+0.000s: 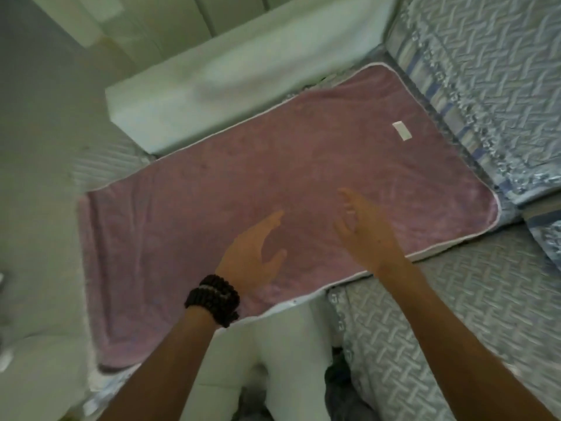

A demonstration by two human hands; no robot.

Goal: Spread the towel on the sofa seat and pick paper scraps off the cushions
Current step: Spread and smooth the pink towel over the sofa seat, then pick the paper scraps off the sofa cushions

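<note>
A mauve towel (273, 165) with white piping lies flat across the sofa seat, running from lower left to upper right. A small white label (401, 130) shows near its far right corner. My left hand (253, 255), with a dark bead bracelet on the wrist, hovers over the towel's near middle with fingers apart and nothing in it. My right hand (365, 226) is just to the right of it, also over the towel, fingers spread and empty. I see no paper scraps clearly; the picture is blurred.
A white backrest cushion (230, 86) borders the towel's far side. Blue-grey quilted covers lie on the right cushion (491, 71) and the near seat (440, 323). A white sofa arm (39, 360) is at lower left.
</note>
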